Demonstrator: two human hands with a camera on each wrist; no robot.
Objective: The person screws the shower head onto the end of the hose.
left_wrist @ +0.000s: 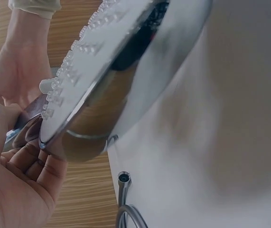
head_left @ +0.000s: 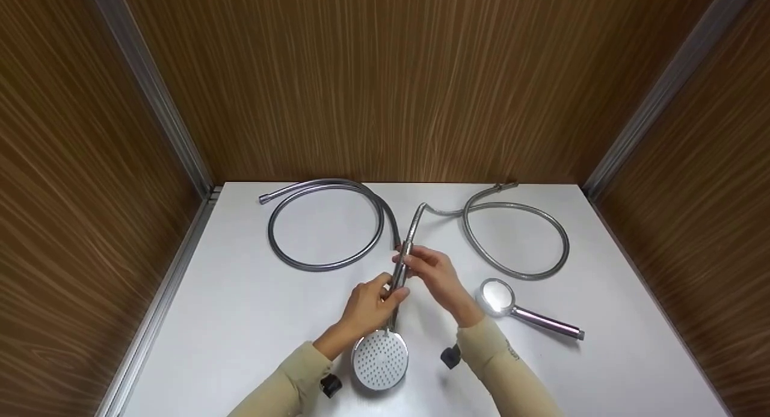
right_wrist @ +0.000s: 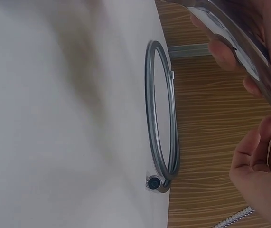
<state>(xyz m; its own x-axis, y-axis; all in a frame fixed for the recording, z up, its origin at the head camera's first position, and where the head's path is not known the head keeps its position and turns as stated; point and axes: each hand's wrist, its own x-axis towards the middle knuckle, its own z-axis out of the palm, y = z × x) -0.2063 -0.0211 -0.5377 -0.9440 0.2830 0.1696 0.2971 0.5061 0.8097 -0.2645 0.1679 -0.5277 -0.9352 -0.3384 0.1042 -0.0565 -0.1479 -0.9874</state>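
Observation:
A chrome hand shower with a round, nozzled head (head_left: 380, 360) extends away from the person, nozzles up. My left hand (head_left: 367, 308) grips its handle, thumb on top. At the handle's far end my right hand (head_left: 439, 278) pinches the end of a silver shower hose (head_left: 415, 221), which lines up with the handle. Whether the two are joined cannot be told, since fingers cover the meeting point. In the left wrist view the head's rim (left_wrist: 85, 97) looms large and hides part of the hands. The right wrist view shows the shiny handle (right_wrist: 268, 90) between fingers.
The silver hose loops (head_left: 566, 242) on the white table (head_left: 228, 321) at right. A darker grey hose (head_left: 271, 233) lies coiled at left, one end close behind the hands. A second hand shower (head_left: 544, 322) lies right of the right forearm. Wood-grain panels (head_left: 385, 86) enclose the table.

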